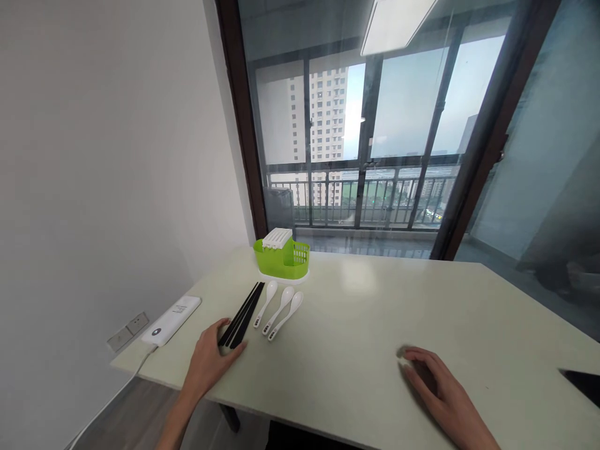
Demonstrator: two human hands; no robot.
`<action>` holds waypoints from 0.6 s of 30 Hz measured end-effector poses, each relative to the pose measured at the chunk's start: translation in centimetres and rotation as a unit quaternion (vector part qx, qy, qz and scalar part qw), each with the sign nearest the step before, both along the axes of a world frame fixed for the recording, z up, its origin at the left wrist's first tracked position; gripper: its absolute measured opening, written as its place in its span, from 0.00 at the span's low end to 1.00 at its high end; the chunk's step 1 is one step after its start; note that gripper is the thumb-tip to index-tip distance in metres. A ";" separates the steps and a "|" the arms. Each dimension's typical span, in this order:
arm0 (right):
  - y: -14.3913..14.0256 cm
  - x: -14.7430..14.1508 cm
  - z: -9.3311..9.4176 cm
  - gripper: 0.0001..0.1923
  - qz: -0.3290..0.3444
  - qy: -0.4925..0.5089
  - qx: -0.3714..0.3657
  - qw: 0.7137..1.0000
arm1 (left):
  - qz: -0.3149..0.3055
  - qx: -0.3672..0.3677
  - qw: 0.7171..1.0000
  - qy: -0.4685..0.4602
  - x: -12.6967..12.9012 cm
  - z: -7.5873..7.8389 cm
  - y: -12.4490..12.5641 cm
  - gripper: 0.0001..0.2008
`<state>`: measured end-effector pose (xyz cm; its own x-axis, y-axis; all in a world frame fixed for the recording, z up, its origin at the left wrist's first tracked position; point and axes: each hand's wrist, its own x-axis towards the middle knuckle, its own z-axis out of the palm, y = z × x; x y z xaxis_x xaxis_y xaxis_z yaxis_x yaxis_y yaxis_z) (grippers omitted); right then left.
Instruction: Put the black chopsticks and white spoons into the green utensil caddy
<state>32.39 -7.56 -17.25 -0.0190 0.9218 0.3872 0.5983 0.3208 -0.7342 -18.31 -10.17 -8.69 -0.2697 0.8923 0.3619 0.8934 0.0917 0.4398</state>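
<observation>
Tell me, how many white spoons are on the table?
3. The white spoons lie side by side between the black chopsticks and the table's middle, before the green caddy: left spoon, middle spoon, right spoon. More could be hidden inside the caddy.

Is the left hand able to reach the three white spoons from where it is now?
Probably yes. The left hand rests on the near ends of the black chopsticks, and the white spoons lie just beside them on the table, with nothing between.

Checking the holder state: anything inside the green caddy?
The green caddy shows a white slotted insert on its left section; no utensils stick out. Its mesh right section looks empty, but the bottom is hidden. Chopsticks and three white spoons lie on the table.
</observation>
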 end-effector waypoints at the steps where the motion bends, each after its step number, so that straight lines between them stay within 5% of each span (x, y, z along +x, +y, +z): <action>1: 0.0 0.0 0.0 0.16 0.000 0.003 -0.004 1.000 | -0.001 -0.003 1.000 0.000 0.0 -0.1 0.0 0.34; 18: 0.3 0.4 -0.8 0.18 0.005 0.018 -0.017 1.000 | 0.015 0.023 0.999 0.034 0.2 -0.7 0.4 0.27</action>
